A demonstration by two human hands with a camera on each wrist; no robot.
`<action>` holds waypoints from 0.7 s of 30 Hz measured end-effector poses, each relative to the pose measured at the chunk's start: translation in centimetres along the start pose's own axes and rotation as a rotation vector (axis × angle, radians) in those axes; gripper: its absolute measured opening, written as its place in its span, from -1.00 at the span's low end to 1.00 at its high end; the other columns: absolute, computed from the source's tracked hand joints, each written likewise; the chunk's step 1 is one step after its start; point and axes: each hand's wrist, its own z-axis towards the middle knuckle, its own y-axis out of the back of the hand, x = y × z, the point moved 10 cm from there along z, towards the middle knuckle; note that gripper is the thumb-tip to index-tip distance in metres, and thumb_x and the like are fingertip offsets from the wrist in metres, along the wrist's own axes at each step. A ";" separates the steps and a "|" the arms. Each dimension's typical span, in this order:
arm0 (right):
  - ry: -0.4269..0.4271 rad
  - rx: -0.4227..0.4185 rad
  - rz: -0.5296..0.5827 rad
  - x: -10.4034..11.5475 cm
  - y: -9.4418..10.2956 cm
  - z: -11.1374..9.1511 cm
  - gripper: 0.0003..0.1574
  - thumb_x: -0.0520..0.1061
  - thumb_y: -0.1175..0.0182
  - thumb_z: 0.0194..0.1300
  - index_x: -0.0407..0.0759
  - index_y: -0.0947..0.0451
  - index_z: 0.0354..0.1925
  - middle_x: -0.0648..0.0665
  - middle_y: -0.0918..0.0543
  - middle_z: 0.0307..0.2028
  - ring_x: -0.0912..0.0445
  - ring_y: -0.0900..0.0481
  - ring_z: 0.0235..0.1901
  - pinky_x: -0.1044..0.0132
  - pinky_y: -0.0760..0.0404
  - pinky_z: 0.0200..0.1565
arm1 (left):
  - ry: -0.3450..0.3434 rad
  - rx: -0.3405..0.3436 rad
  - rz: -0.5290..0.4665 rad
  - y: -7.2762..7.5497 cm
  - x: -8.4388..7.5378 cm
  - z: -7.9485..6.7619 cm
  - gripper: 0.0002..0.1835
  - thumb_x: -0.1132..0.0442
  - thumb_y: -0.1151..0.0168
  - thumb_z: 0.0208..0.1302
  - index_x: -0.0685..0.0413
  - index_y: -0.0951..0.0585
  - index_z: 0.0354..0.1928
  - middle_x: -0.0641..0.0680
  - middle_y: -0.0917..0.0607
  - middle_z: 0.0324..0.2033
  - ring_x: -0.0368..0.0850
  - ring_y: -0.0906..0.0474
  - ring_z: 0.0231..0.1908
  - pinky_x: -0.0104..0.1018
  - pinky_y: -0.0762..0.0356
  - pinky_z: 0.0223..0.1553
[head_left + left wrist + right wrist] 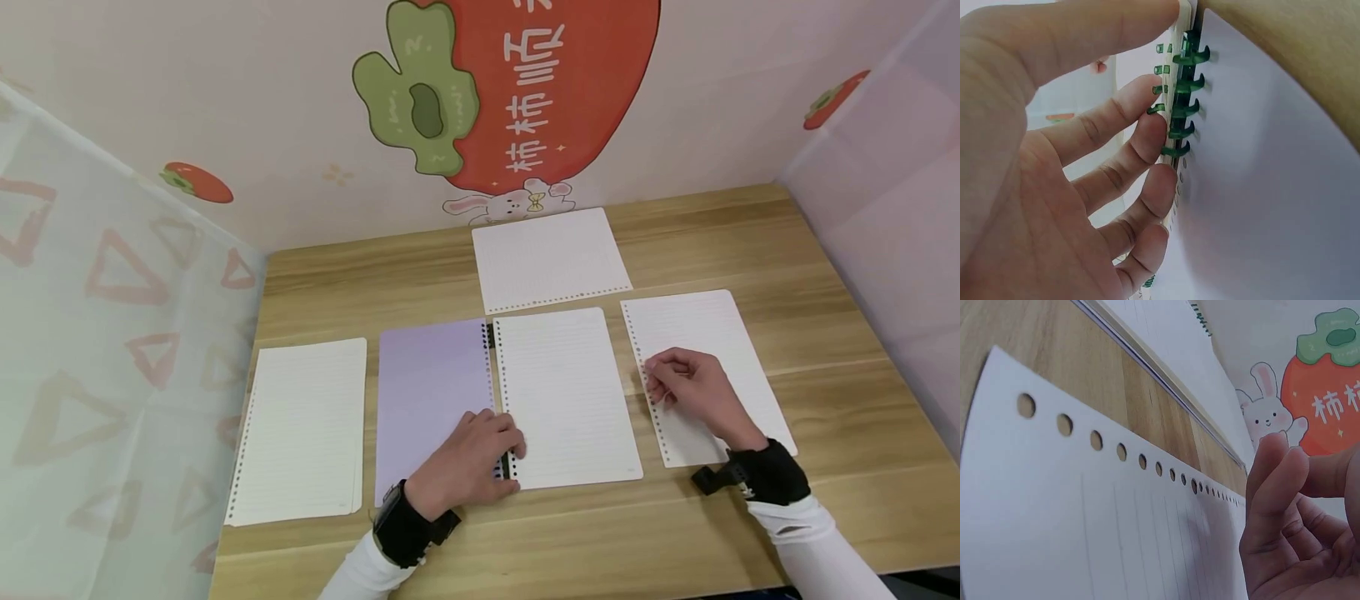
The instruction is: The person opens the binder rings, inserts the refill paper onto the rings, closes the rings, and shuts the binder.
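Note:
An open loose-leaf binder lies in the middle, with its purple cover (pixel 431 375) on the left and a stack of lined pages (pixel 566 392) on the right. My left hand (pixel 468 458) rests at the lower spine. In the left wrist view its bent fingertips touch the pages' punched edge, beside the dark green split binder rings (pixel 1185 112), several of which stand apart. To the right lies a loose lined sheet (pixel 716 325) with a punched left edge. Over that edge my right hand (pixel 693 387) hovers with curled fingers and thumb brought together; nothing shows between them.
Left of the binder lies a pile of blank punched sheets (pixel 307 425). Behind it, near the wall, another punched lined sheet (pixel 551 258) lies sideways. The wooden table (pixel 840 400) is bordered by patterned cloth walls at the back and both sides.

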 end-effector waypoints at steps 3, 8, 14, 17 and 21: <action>0.000 -0.036 -0.022 0.1 1.1 -0.2 -0.53 0.00 -0.15 0.53 -0.46 -0.60 -0.07 -0.27 -0.72 -0.42 0.07 -0.69 -0.49 0.26 -0.68 -0.47 | -0.014 0.001 0.019 0.1 -0.3 0.2 -0.65 -0.09 -0.50 0.16 -0.20 -0.62 -0.10 -0.17 -0.55 -0.13 -0.15 -0.37 -0.11 -0.21 -0.29 -0.01; 0.008 -0.103 -0.036 0.2 3.6 -0.5 -0.52 -0.02 -0.17 0.52 -0.50 -0.59 -0.02 -0.20 -0.74 -0.40 0.14 -0.70 -0.46 0.31 -0.68 -0.43 | -0.033 0.038 0.026 0.4 -0.9 1.1 -0.64 -0.15 -0.46 0.20 -0.15 -0.61 -0.13 -0.17 -0.51 -0.21 -0.16 -0.33 -0.18 -0.22 -0.27 -0.02; 0.092 -0.240 -0.202 0.9 7.6 -1.0 -0.57 -0.08 -0.24 0.47 -0.44 -0.64 0.04 -0.24 -0.76 -0.23 0.37 -0.64 -0.31 0.55 -0.61 -0.29 | -0.082 0.023 0.035 1.4 -2.6 4.7 -0.63 -0.16 -0.27 0.38 -0.11 -0.68 0.04 -0.14 -0.63 -0.09 -0.17 -0.44 -0.13 -0.26 -0.39 -0.03; 0.088 -0.303 -0.321 0.6 9.6 -1.3 -0.52 -0.02 -0.22 0.47 -0.39 -0.63 0.11 -0.34 -0.69 -0.01 0.39 -0.55 -0.14 0.69 -0.44 -0.15 | -0.100 0.007 0.064 1.6 -4.0 7.2 -0.59 -0.14 -0.16 0.47 -0.07 -0.67 0.14 -0.08 -0.65 0.02 -0.11 -0.49 -0.02 -0.22 -0.44 0.02; 0.050 -0.327 -0.360 -0.3 11.5 -1.7 -0.40 0.01 -0.19 0.49 -0.45 -0.52 0.23 -0.48 -0.56 0.20 -0.10 -0.55 0.14 0.60 -0.45 0.04 | -0.141 -0.007 0.156 0.6 -6.7 10.4 -0.51 -0.16 -0.02 0.54 -0.07 -0.59 0.29 -0.03 -0.60 0.21 -0.03 -0.47 0.20 -0.15 -0.45 0.16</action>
